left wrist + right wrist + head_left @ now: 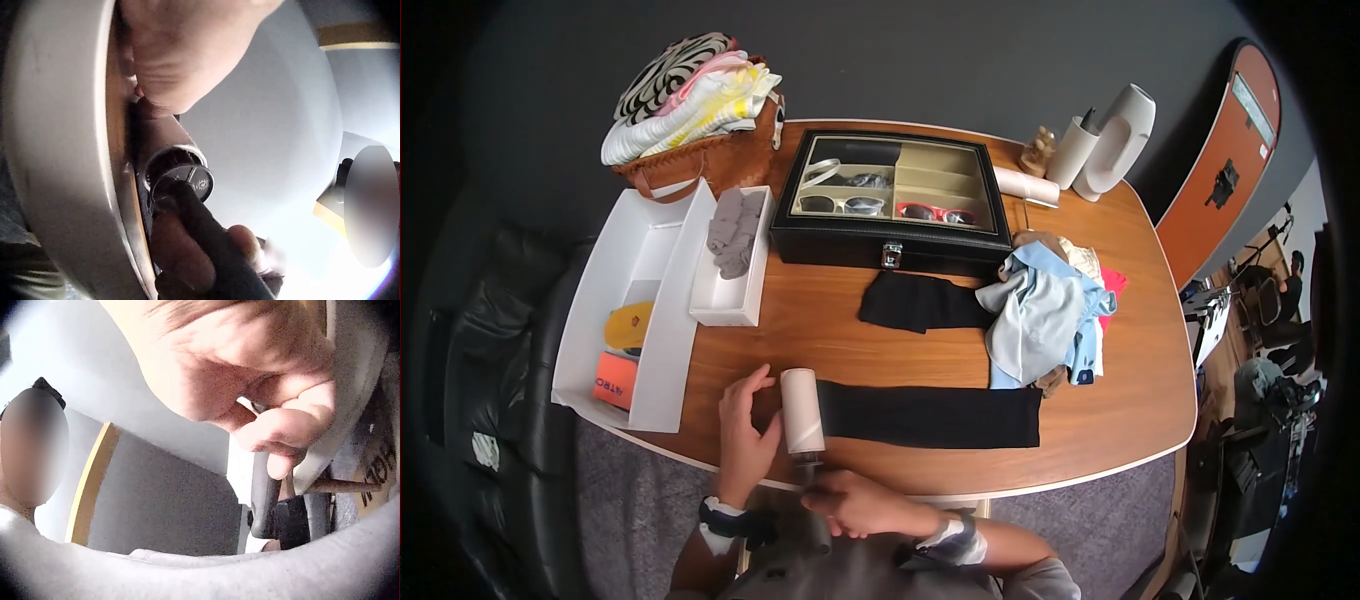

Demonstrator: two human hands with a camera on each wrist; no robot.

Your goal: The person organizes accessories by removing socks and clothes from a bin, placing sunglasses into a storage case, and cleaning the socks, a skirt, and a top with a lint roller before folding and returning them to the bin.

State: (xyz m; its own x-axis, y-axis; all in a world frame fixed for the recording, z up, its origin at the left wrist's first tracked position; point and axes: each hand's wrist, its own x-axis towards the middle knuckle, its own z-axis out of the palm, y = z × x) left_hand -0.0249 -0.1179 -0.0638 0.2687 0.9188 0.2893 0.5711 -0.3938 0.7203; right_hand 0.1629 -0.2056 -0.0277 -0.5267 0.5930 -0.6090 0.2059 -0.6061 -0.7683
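one lint roller (802, 410): your right hand (865, 503) curled tight round handle; your left hand (748, 435) open, empty, beside roll; black cloth (930, 416) adjacent.

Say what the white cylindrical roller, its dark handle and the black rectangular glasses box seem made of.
White cylindrical roller: probably matte paper, given its diagonal seam. Dark handle: likely plastic, smooth with faint sheen. Black rectangular box: perhaps leather or imitation, shiny; its see-through pane could be glass or plastic.
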